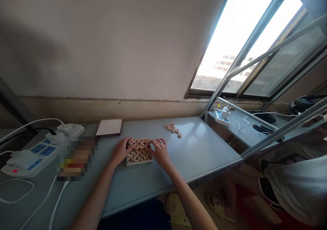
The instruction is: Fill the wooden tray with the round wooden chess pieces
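Observation:
A shallow box [139,164] lies on the desk in front of me, filled with rows of round wooden Chinese chess pieces [136,152] marked in red and black. My left hand [121,151] grips the box's left side, with its thumb over the edge of the pieces. At the right side, my right hand [160,151] has thumb and forefinger closed around a red-marked chess piece [148,146] in the upper rows. That piece is partly hidden by the fingers. Several loose chess pieces [173,130] lie farther back to the right.
A box lid [109,127] with a pale top rests near the wall. Power strips [41,155] with cables and a pixelated item [76,158] occupy the left. Beyond the metal bed frame [222,83], another desk holds a power strip [221,117]. A person [298,185] sits at lower right.

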